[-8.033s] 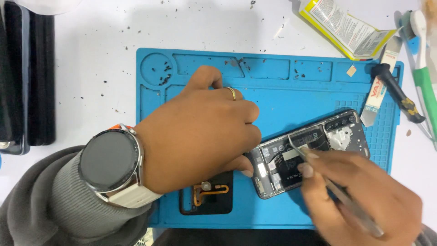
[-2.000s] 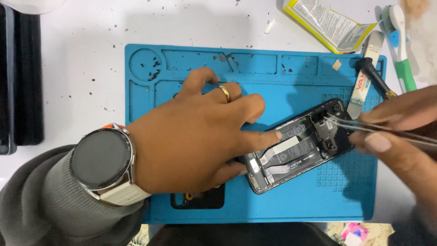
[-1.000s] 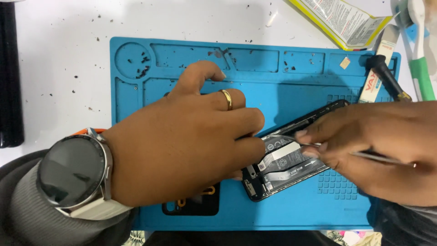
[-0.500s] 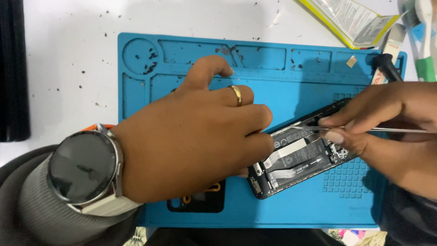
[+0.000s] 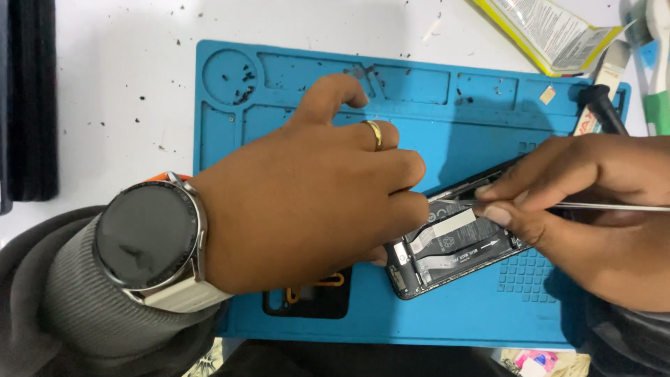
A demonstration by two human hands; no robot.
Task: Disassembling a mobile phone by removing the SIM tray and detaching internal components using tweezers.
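Note:
An opened black phone (image 5: 450, 248) with its back off lies tilted on a blue repair mat (image 5: 447, 119). My left hand (image 5: 314, 188), with a gold ring and a round wristwatch (image 5: 150, 237), presses on the phone's left end and holds it steady. My right hand (image 5: 586, 202) pinches thin metal tweezers (image 5: 600, 207), whose tips rest on the phone's innards near the top of the battery. A small black part with an orange flex cable (image 5: 317, 293) lies on the mat under my left hand, mostly hidden.
A yellow and white packet (image 5: 551, 31) lies at the back right of the white table. A black-handled tool (image 5: 604, 108) and green-white brushes (image 5: 656, 84) sit at the right edge. A dark case (image 5: 31, 105) stands at the far left. Black specks dot the mat's trays.
My right hand has slid left and lower over the phone, bringing the tweezer tips nearer my left fingertips. My left hand stays pressed on the phone.

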